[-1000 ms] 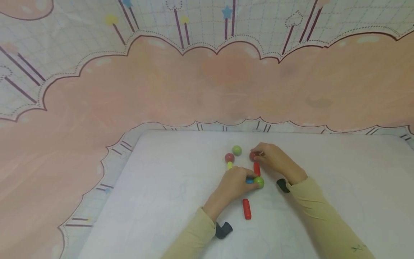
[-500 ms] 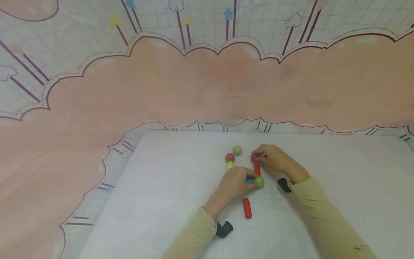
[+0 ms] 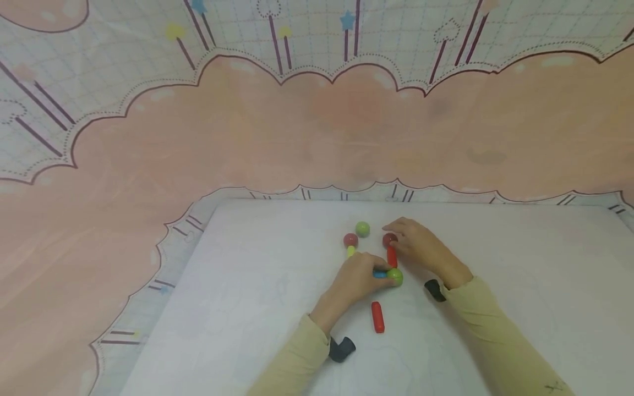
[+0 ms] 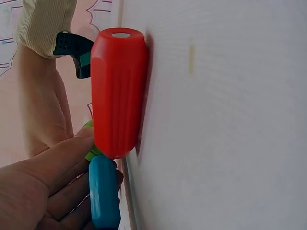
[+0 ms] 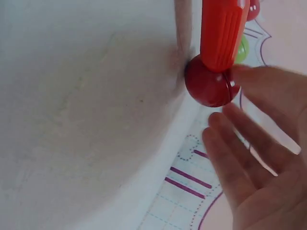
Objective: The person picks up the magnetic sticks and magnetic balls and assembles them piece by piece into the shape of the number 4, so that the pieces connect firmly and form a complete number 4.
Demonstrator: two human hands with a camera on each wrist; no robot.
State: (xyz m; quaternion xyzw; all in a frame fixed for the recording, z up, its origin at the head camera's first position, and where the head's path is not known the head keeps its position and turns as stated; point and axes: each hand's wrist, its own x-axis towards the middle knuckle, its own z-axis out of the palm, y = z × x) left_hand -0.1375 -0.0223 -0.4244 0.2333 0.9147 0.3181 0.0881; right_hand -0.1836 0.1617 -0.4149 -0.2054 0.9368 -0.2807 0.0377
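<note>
In the head view my left hand [image 3: 354,278] pinches a green ball [image 3: 395,276] between thumb and fingers. A blue stick [image 3: 380,274] runs from that ball back under the hand. From the same ball a red stick [image 3: 392,257] points away, its far end meeting a dark red ball [image 3: 389,240]. My right hand [image 3: 423,250] is beside this red ball, fingers spread and straightened; in the right wrist view its thumb side overlaps the ball [image 5: 208,84]. Another red ball [image 3: 350,240] tops a yellow stick [image 3: 351,251], partly hidden by the left hand.
A loose green ball [image 3: 362,229] lies behind the joined pieces. Nearer the person, a separate red stick [image 3: 378,317] rests on the white table [image 3: 238,286]. Black wrist devices [image 3: 342,350] show at both cuffs. A patterned pink cloth [image 3: 297,137] hangs behind the table.
The dark red ball came toward the red stick and met its end. My right fingers have since loosened and lifted off the ball. The left hand keeps its grip in place.
</note>
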